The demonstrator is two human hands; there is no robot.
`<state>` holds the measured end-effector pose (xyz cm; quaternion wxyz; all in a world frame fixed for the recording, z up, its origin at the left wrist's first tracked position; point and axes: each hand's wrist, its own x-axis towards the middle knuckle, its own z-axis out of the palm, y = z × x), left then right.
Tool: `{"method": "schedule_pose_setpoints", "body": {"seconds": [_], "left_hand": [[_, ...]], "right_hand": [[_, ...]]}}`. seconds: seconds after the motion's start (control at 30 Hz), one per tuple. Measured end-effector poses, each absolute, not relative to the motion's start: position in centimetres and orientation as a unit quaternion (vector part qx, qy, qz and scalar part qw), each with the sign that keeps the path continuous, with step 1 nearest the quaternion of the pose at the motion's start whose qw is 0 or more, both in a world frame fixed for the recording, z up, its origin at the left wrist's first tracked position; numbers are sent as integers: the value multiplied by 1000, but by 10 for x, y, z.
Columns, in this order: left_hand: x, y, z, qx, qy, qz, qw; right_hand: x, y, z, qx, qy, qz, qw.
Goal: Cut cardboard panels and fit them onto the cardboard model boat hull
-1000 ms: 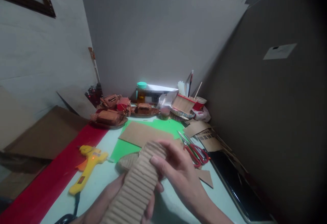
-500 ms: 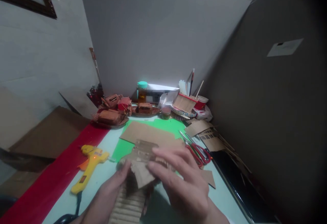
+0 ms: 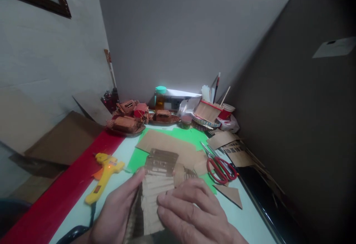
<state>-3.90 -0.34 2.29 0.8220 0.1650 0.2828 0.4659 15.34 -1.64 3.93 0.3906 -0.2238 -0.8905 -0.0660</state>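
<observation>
A small brown cardboard model (image 3: 161, 162) is held close in front of me, its ridged upper part facing up. My left hand (image 3: 115, 207) grips it along the left side, thumb near its upper left corner. A paler strip of corrugated cardboard (image 3: 152, 203) covers the near part of the model. Across that strip lie the bent fingers of my right hand (image 3: 194, 210), pressed against its right side. The right thumb and the model's underside are hidden.
A yellow hot glue gun (image 3: 104, 175) lies at left. Red-handled scissors (image 3: 221, 170) lie at right, by cardboard scraps (image 3: 230, 195). Flat cardboard (image 3: 161, 140) rests on green sheets (image 3: 191, 134). Brown model boats (image 3: 125, 124) and a teal-lidded jar (image 3: 160, 99) stand at the back.
My right hand has come down and nearer, its fingers now resting on the strip. The model has tipped, and the strip lies flatter along it. The view has shifted slightly left.
</observation>
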Motion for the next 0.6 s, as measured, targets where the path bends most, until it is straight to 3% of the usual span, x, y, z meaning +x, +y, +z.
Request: {"method": "schedule_pose_setpoints", "body": {"seconds": [0.17, 0.37, 0.6], "left_hand": [[-43, -2, 17, 180, 327, 504, 779], [-44, 2, 18, 200, 339, 503, 769], [-42, 2, 18, 207, 377, 511, 744]], "right_hand": [[155, -16, 35, -226, -907, -25, 353], [139, -3, 14, -183, -877, -87, 436], [132, -2, 22, -244, -862, 7, 443]]}}
